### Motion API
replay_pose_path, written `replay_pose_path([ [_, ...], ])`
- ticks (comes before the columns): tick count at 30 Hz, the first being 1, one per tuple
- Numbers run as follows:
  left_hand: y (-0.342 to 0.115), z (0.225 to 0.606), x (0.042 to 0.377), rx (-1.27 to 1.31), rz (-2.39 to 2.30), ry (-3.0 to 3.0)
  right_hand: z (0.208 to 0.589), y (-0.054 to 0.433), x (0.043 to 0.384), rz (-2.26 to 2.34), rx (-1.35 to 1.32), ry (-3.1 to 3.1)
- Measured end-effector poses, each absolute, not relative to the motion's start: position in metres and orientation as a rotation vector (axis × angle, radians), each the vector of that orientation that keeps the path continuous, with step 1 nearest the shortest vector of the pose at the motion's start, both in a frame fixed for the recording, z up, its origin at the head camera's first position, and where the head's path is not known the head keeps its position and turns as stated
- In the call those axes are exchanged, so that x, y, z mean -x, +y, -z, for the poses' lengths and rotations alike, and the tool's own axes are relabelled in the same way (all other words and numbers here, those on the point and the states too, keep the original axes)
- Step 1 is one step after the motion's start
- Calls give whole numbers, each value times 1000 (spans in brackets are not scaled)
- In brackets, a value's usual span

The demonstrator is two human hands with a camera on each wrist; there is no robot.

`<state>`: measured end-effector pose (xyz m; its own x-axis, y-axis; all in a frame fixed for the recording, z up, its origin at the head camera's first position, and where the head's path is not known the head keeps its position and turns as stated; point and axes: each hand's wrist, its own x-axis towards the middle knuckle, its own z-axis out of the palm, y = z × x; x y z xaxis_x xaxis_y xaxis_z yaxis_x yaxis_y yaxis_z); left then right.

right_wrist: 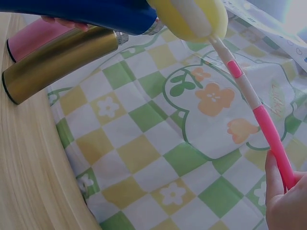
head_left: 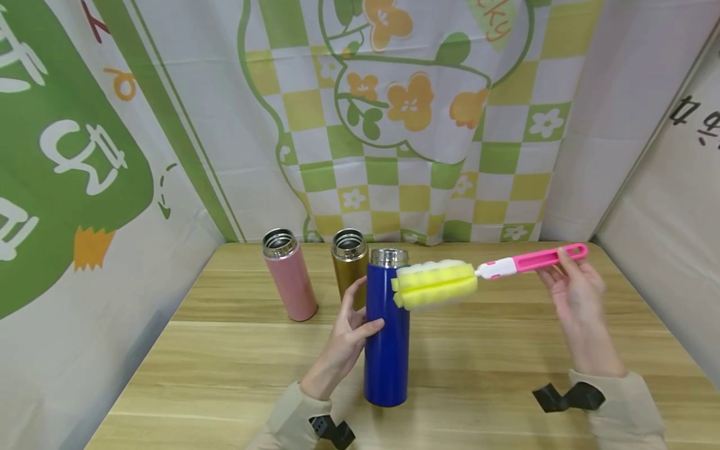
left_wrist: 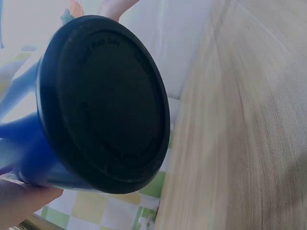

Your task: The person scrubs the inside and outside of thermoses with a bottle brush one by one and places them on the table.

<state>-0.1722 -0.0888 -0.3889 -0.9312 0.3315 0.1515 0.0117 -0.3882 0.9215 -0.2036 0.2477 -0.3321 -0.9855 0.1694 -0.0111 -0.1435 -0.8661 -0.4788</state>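
Note:
My left hand (head_left: 344,337) grips a blue vacuum flask (head_left: 387,356) around its side, thumb across the front. The flask stands nearly upright with its steel mouth uncovered. Its black base (left_wrist: 108,108) shows in the left wrist view, raised off the table. A bottle brush (head_left: 540,259) is pinched near the end of its pink handle by my right hand (head_left: 579,300). The brush lies almost level, and its yellow and white sponge head (head_left: 435,285) points left, overlapping the flask's upper right side in the head view. Whether the sponge touches the flask I cannot tell.
Behind the blue flask stand a pink flask (head_left: 291,281) and a gold flask (head_left: 343,269), both uncapped, on the wooden table (head_left: 484,362). A patterned cloth (head_left: 394,187) hangs along the table's back edge, with more cloth at both sides.

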Motion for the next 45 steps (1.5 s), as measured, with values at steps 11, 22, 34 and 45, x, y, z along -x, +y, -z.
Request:
replay_pose_path([
  [11, -91, 390, 172, -501, -2446, 1640, 330, 253, 203, -2875, 72, -641],
  [22, -101, 384, 172, -466, -2489, 1678, 323, 260, 201, -2780, -31, -726],
  [34, -108, 367, 178, -562, -2602, 1625, 318, 258, 197, -2671, -74, -982],
  [45, -112, 340, 184, -637, -2787, 1578, 322, 253, 192, -2662, -111, -1141],
])
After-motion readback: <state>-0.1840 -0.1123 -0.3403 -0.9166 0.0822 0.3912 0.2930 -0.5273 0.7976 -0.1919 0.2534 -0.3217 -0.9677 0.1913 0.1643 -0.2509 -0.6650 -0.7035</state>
